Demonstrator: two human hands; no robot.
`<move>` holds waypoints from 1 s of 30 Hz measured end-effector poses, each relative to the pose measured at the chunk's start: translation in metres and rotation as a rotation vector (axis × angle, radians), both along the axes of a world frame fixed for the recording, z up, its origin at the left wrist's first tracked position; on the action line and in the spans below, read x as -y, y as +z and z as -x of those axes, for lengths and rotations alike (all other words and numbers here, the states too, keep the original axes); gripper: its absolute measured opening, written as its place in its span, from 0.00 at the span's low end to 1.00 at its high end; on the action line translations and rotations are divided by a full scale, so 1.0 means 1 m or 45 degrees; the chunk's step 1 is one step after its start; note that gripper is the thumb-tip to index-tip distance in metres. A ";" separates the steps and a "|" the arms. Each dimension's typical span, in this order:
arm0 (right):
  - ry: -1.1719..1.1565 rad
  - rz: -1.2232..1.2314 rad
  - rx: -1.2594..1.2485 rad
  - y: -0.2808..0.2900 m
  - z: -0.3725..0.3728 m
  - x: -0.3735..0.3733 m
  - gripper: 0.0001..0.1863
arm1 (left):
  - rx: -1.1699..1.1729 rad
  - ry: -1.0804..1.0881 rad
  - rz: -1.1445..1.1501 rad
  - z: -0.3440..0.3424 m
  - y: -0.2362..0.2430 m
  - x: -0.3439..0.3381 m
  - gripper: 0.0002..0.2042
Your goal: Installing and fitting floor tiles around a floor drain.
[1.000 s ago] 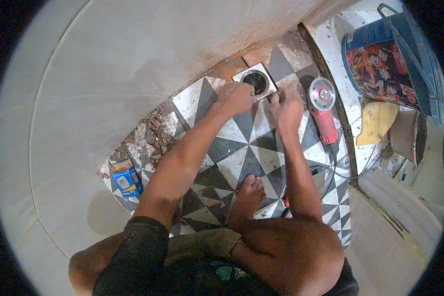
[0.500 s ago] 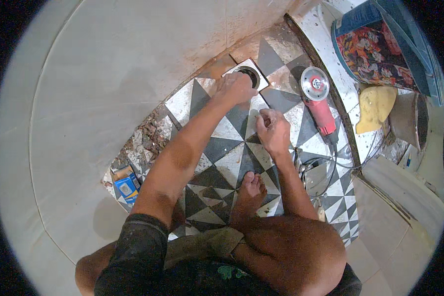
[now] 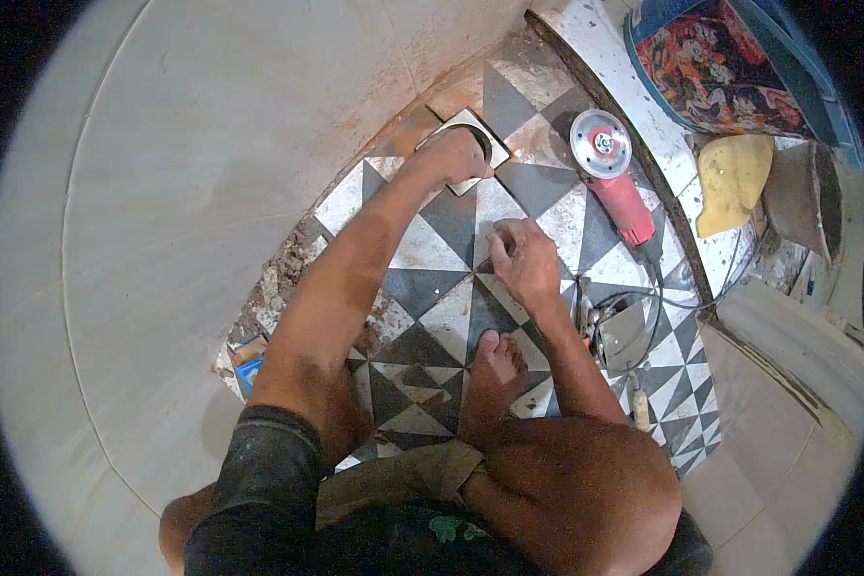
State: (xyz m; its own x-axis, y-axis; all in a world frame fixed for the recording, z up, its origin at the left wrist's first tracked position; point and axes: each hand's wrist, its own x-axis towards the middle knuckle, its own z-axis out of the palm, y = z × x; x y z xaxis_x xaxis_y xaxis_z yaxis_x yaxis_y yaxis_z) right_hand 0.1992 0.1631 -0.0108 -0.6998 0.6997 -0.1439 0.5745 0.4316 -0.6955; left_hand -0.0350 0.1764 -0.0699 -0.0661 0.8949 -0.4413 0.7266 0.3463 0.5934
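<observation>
My left hand (image 3: 459,154) is over a square drain fitting (image 3: 492,154) with a dark round opening, set among grey and white triangle-patterned tiles (image 3: 422,245); its fingertips are hidden at the opening. Below and right of it, my right hand (image 3: 523,254) rests loosely curled on the floor, thumb apart from the fingers, with nothing visible in it. An angle grinder (image 3: 622,206), red with a silver disc, lies right of both hands, its dark cable looping down beside some metal tools (image 3: 621,336). My bare foot shows below my right hand.
A pale wall (image 3: 163,211) curves along the left. Rubble (image 3: 283,269) and a small blue box (image 3: 248,372) lie at its base. Across a raised edge (image 3: 682,206) at the right are a blue bucket (image 3: 710,67), a yellow spreader (image 3: 734,182) and a dirty cylindrical container (image 3: 799,202).
My right hand has moved back from beside the drain toward me. My left hand has shifted onto the opening, covering more of it. The view has shifted slightly.
</observation>
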 end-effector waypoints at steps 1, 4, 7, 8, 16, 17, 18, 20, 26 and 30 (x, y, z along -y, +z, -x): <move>-0.004 0.001 0.002 0.002 -0.002 0.000 0.11 | 0.002 -0.004 0.001 -0.002 0.002 -0.001 0.19; -0.024 0.077 -0.019 0.007 -0.007 0.000 0.13 | 0.001 0.002 0.100 -0.006 0.008 -0.004 0.17; -0.009 0.067 -0.022 0.006 -0.009 0.001 0.13 | 0.090 0.032 0.101 -0.005 0.011 -0.002 0.17; 0.014 0.053 -0.023 0.005 -0.006 0.004 0.12 | 0.062 0.026 0.049 -0.002 0.008 0.004 0.18; -0.017 0.035 -0.020 0.024 -0.015 -0.002 0.12 | -0.167 0.252 -0.006 -0.031 0.051 0.007 0.15; -0.202 0.042 -0.119 0.013 -0.018 0.000 0.13 | -0.174 0.256 -0.003 -0.040 0.057 0.010 0.15; -0.387 0.047 -0.216 0.005 -0.022 0.000 0.15 | -0.197 0.184 -0.038 -0.051 0.063 0.015 0.14; -0.560 0.272 -0.359 0.009 -0.029 -0.001 0.15 | -0.277 0.049 -0.032 -0.083 0.084 0.032 0.13; -0.662 0.618 -0.276 0.038 -0.105 -0.010 0.14 | -0.001 -0.159 -0.222 -0.183 0.122 0.087 0.10; -0.637 0.359 0.062 0.036 -0.193 -0.033 0.14 | 0.115 -0.236 -0.489 -0.178 0.129 0.118 0.14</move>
